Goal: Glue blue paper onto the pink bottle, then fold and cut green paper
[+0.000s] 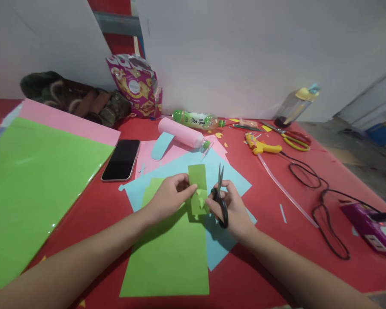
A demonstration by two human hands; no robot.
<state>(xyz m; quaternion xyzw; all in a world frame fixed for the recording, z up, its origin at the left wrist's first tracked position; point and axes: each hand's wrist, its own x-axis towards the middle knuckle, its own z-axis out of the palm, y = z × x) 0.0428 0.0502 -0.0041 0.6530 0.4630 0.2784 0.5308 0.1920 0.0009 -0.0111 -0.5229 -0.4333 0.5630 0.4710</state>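
A narrow strip of green paper is held up over the work surface, pinched between the thumb and fingers of my left hand. Small cut marks or scraps show on its lower half. My right hand grips black-handled scissors, whose blades point up and away from me, just right of the strip. My right fingertips come close to the strip's edge; whether they touch it I cannot tell. Below both hands lies a large green sheet, partly over light blue paper.
Farther back lie a pink-wrapped bottle, a green-capped drink bottle and a snack bag. A phone and green sheets are at left. On the right are a yellow glue gun, its cord and a purple power strip.
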